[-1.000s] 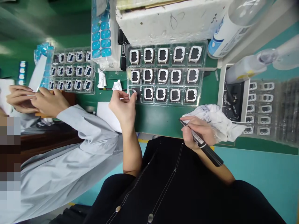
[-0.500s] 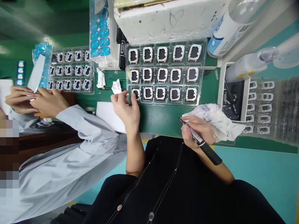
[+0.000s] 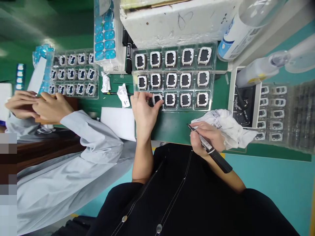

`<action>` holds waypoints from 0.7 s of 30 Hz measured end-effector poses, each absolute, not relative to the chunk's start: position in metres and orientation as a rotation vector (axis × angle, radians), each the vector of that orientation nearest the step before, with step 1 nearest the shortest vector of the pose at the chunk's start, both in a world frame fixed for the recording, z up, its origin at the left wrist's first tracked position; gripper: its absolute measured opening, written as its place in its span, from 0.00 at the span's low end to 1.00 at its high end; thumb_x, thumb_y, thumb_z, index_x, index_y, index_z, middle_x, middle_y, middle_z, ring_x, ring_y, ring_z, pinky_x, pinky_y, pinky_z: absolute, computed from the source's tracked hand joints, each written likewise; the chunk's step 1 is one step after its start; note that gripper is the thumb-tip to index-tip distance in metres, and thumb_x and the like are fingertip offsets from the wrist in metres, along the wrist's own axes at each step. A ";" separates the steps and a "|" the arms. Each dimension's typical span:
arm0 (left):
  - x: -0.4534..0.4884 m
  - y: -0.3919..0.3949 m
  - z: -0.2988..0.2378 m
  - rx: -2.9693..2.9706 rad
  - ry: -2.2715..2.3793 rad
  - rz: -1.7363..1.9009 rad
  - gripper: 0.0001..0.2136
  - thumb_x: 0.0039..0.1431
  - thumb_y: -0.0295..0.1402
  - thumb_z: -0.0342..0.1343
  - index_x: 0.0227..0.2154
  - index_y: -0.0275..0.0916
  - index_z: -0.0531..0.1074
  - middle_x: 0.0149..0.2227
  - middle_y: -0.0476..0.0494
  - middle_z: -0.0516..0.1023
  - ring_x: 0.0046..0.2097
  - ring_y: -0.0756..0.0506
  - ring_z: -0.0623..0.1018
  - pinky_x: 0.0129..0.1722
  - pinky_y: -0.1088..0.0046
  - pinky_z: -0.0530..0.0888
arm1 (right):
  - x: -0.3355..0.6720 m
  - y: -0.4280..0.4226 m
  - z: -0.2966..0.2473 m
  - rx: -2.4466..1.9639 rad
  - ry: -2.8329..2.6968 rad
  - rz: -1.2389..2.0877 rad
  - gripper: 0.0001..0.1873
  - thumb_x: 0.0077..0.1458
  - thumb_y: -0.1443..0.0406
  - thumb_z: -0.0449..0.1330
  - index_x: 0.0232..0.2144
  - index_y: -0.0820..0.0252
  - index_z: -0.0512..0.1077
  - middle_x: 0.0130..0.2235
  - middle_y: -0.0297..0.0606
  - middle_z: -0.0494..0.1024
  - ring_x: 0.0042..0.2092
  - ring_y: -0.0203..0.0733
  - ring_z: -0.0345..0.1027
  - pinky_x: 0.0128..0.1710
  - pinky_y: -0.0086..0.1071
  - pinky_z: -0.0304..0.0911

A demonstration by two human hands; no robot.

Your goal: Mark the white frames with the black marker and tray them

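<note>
My left hand (image 3: 144, 109) reaches over the near row of a clear plastic tray (image 3: 209, 106). Its thumb and index finger close on opposite sides of a white watch-case frame (image 3: 157, 98), which sits in its pocket. The near-left pocket is hidden under this hand. Several similar white frames with dark centres fill the other pockets. A black marker pen (image 3: 213, 152) is gripped in my right hand (image 3: 208, 137), its tip pointing up and left, apart from the tray. Beside that hand lies a crumpled white cloth (image 3: 223, 124).
A white foam box (image 3: 169, 28) stands behind the tray. To the right are a labelled bottle (image 3: 233, 39) and a white box (image 3: 258, 108) holding dark parts. At left, a co-worker's hands (image 3: 49, 106) work near another filled tray (image 3: 73, 93). White paper (image 3: 118, 121) lies left of my wrist.
My left hand has moved right along the near row, from the leftmost frame to the second one. My right hand keeps hold of the marker pen, nearly still.
</note>
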State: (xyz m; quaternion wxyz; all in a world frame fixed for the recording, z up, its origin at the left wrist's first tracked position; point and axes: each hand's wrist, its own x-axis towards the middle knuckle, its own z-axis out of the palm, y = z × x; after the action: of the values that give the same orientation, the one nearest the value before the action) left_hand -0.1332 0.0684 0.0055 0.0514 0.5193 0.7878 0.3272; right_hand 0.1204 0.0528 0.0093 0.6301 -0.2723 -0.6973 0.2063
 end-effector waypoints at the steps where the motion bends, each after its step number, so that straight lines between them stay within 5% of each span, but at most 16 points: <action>1: -0.132 0.068 0.006 1.590 2.374 1.027 0.18 0.65 0.25 0.81 0.43 0.46 0.75 0.50 0.41 0.83 0.57 0.32 0.81 0.65 0.50 0.80 | 0.120 0.053 0.009 -0.627 -1.602 0.473 0.16 0.70 0.73 0.73 0.54 0.51 0.81 0.30 0.25 0.83 0.23 0.42 0.78 0.34 0.43 0.95; 4: -0.122 0.061 0.007 1.565 2.200 1.230 0.16 0.74 0.27 0.73 0.40 0.47 0.69 0.47 0.44 0.86 0.54 0.37 0.86 0.62 0.55 0.82 | 0.120 0.052 0.009 -0.629 -1.597 0.465 0.15 0.71 0.72 0.73 0.55 0.52 0.80 0.30 0.25 0.82 0.23 0.41 0.77 0.35 0.43 0.95; 7: -0.101 0.046 0.012 1.292 1.853 1.506 0.12 0.80 0.38 0.72 0.45 0.47 0.72 0.44 0.48 0.90 0.46 0.42 0.92 0.48 0.64 0.86 | 0.120 0.051 0.006 -0.642 -1.556 0.480 0.15 0.73 0.70 0.73 0.57 0.51 0.80 0.32 0.25 0.83 0.24 0.39 0.76 0.38 0.46 0.97; 10: -0.074 0.029 0.021 0.989 1.510 1.456 0.19 0.77 0.52 0.78 0.53 0.46 0.80 0.45 0.44 0.94 0.41 0.41 0.95 0.38 0.68 0.88 | 0.119 0.050 0.004 -0.686 -1.517 0.546 0.15 0.76 0.66 0.72 0.59 0.47 0.78 0.34 0.23 0.84 0.26 0.40 0.77 0.52 0.57 0.99; 13: -0.051 0.020 0.025 0.846 1.347 1.321 0.24 0.71 0.57 0.82 0.48 0.42 0.86 0.42 0.40 0.95 0.39 0.40 0.95 0.39 0.65 0.91 | 0.118 0.050 0.005 -0.718 -1.532 0.604 0.12 0.78 0.65 0.71 0.58 0.44 0.78 0.34 0.22 0.84 0.27 0.40 0.79 0.63 0.63 0.97; 17: -0.037 0.021 0.019 0.808 1.340 1.304 0.21 0.66 0.55 0.85 0.42 0.42 0.89 0.36 0.44 0.93 0.34 0.44 0.90 0.37 0.66 0.88 | 0.119 0.046 0.009 -0.836 -1.606 0.612 0.08 0.78 0.65 0.72 0.53 0.46 0.81 0.41 0.30 0.92 0.40 0.49 0.95 0.55 0.51 0.99; 21: -0.035 0.022 0.013 0.841 1.386 1.298 0.18 0.65 0.51 0.84 0.40 0.42 0.91 0.34 0.46 0.91 0.34 0.45 0.86 0.36 0.68 0.84 | 0.121 0.040 0.015 -1.008 -1.644 0.594 0.01 0.80 0.62 0.72 0.49 0.48 0.84 0.48 0.37 0.97 0.52 0.57 0.99 0.49 0.44 0.98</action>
State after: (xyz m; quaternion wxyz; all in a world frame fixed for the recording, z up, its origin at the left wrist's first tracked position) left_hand -0.0348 0.0219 0.0134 0.5079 0.3488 0.5749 0.5384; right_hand 0.1210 0.0401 0.0150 0.5328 -0.4225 -0.6896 0.2490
